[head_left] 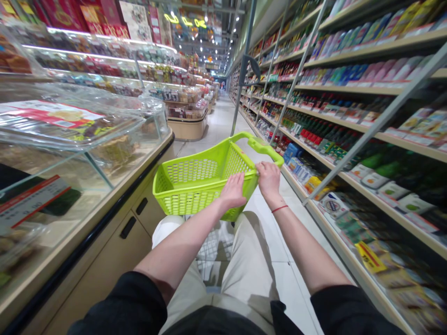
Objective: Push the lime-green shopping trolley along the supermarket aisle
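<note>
Both of my hands hold the near rim of a lime-green plastic shopping basket (192, 200), which hangs in front of my legs. My left hand (233, 190) grips the rim with its fingers curled over the edge. Close beside it, my right hand (268, 179) holds the rim near the basket's folded green handle (265, 146), and a thin red string circles that wrist. The basket's mesh walls look bare from here, though part of its inside is hidden by the near wall and my hands.
A glass display counter (84, 153) with packaged food runs along my left. Tall shelves (349, 116) of bottles and boxes line my right, with grey metal uprights. A tiled aisle floor (220, 121) stretches ahead between them toward a round display counter (186, 128).
</note>
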Motion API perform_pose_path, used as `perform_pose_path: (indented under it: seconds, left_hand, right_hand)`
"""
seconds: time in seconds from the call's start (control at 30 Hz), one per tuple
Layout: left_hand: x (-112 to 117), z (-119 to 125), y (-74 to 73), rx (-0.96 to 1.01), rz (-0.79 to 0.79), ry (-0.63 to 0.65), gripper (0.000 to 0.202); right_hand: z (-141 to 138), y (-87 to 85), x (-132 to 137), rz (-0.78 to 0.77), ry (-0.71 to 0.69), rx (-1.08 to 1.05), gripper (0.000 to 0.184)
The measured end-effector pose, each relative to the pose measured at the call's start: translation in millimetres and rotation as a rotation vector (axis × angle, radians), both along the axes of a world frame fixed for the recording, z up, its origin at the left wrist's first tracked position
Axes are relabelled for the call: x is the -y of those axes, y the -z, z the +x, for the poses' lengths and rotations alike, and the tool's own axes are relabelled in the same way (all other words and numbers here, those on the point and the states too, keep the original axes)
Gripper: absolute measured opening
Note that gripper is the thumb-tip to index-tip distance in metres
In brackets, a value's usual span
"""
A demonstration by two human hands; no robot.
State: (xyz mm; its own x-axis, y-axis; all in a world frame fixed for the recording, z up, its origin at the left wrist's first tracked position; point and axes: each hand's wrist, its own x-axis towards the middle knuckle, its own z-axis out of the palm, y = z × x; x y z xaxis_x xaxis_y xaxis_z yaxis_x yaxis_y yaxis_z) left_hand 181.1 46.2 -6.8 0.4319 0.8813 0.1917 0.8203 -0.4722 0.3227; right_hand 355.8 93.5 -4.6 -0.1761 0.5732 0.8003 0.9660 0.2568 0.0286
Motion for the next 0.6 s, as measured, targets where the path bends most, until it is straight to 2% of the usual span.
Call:
perform_pose_path:
  seconds: [0.1, 0.2, 0.3, 0.47, 0.53, 0.6]
  left_hand:
    - [2, 1, -0.6, -0.022, 0.009, -0.001, 0.101]
    - [2, 3, 0.6, -0.03, 0.033, -0.02, 0.097]
    - [2, 2, 3.6, -0.008, 0.053, -0.023, 0.097]
    - [2, 1, 4.0, 0.036, 0.04, -0.013, 0.101]
    - [2, 1, 1.8, 0.028, 0.026, -0.009, 0.101]
    - [3, 1, -0.1, 0.017, 0.012, -0.01, 0.101]
  right_hand:
    - [-22, 7.3, 9, -0.077, -0.071, 0.06, 0.031]
    - [-28, 9.3, 13, -0.15, -0.136, 0.104, 0.034]
    - [-7, 2.4, 7, -0.163, -0.155, 0.115, 0.037]
    - [47, -16.0, -17, -0.083, -0.047, -0.054, 0.037]
    - [51, -16.8, -20, -0.076, -0.038, -0.097, 0.038]
    - [41, -11.6, -17, -0.074, -0.053, -0.111, 0.037]
